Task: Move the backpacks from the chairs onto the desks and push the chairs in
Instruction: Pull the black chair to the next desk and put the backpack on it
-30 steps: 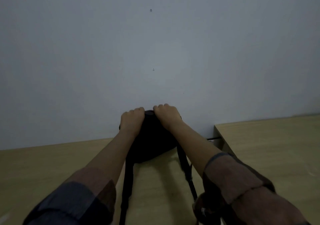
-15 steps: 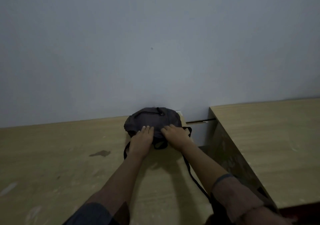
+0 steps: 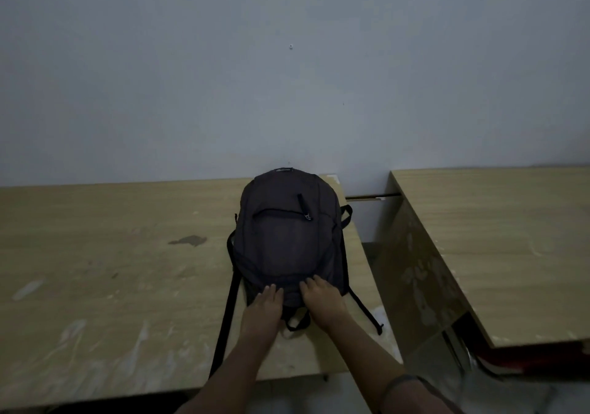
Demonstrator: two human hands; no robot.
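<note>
A dark grey backpack [image 3: 287, 238] lies flat on the light wooden desk [image 3: 111, 270], near the desk's right end, with its far end toward the wall. Black straps trail from it toward the front edge. My left hand [image 3: 265, 308] and my right hand [image 3: 322, 302] rest side by side on the pack's near end, fingers fairly straight and pressing on the fabric. No chair is in view.
A second wooden desk [image 3: 498, 247] stands to the right, with a narrow gap between the two. A plain grey wall [image 3: 287, 78] runs right behind both desks. Something red [image 3: 526, 359] shows under the right desk's front edge.
The backpack has gone from upright against the wall to lying flat on the desk. Both hands slid from its top to its near end, and the view tilted down.
</note>
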